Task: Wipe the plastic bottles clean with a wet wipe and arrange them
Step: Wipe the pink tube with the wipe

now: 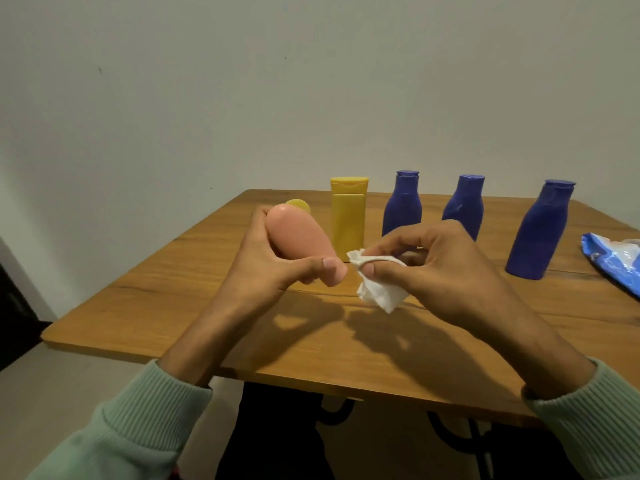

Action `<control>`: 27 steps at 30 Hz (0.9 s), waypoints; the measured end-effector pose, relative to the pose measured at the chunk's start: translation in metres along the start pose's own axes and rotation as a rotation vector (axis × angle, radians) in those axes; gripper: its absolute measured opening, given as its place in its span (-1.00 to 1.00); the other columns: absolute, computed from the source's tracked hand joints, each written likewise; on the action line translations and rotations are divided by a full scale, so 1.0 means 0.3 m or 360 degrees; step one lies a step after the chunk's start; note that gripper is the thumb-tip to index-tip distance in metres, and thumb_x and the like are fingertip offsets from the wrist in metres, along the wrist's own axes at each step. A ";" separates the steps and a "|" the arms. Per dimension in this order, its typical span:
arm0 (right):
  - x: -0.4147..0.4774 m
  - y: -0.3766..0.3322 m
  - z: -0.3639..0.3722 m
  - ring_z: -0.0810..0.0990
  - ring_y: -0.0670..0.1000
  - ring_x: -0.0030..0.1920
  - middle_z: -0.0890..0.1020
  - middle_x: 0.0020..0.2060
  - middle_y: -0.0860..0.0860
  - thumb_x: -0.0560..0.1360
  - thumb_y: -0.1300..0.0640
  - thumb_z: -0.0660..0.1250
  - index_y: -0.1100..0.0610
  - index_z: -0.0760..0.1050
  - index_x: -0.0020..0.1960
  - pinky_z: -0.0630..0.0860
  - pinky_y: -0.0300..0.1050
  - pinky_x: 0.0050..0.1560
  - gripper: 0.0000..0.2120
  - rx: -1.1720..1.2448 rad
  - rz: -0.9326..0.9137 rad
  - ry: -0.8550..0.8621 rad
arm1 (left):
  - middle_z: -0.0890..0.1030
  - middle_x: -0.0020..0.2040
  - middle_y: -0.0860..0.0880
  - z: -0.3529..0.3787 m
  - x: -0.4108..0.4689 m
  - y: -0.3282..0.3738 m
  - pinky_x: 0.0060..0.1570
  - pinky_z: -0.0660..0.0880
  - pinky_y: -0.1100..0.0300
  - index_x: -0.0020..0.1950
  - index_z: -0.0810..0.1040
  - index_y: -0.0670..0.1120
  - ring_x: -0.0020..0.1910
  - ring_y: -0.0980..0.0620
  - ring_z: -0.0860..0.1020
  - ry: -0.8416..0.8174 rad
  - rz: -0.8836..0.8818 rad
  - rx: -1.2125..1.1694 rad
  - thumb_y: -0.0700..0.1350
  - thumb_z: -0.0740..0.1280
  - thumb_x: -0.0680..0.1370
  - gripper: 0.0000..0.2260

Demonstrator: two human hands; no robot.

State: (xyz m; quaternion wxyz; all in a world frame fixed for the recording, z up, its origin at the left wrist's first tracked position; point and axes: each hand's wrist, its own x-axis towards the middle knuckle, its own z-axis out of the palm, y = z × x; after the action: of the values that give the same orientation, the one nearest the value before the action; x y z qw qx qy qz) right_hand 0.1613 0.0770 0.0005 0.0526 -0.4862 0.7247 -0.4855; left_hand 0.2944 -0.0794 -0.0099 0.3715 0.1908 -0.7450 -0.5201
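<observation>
held above the wooden table point(145, 306): pink bottle point(298, 237), tilted, gripped by left hand point(273, 268); crumpled wet wipe point(379, 289), pinched by right hand point(440, 268), just beside the bottle's near end. standing upright behind: yellow bottle point(348, 216); three blue bottles point(401, 206); blue wipe packet point(616, 261) at right edge.

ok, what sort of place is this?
Probably a room in a home rather than a lab: a small wooden table by a plain wall, with plastic bottles and a pack of wipes on it.
</observation>
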 end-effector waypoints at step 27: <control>0.240 -0.078 0.487 0.61 -0.09 -0.14 0.65 -0.21 -0.07 0.42 0.17 0.40 0.05 0.65 -0.13 0.60 -0.11 -0.21 -0.92 0.0055 0.0131 -0.0284 | 0.55 -0.03 0.00 -0.279 0.270 -0.237 -0.23 0.66 0.08 0.23 0.27 0.11 -0.09 0.03 0.62 0.0160 -0.0058 0.0668 -0.26 0.54 0.31 -0.34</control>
State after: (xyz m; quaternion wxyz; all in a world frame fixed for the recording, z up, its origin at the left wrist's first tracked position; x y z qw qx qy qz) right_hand 0.2193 -0.0741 -0.0297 0.1451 -0.4964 0.7280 -0.4501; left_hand 0.2973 -0.2144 -0.0310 0.3510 0.3032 -0.8138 -0.3501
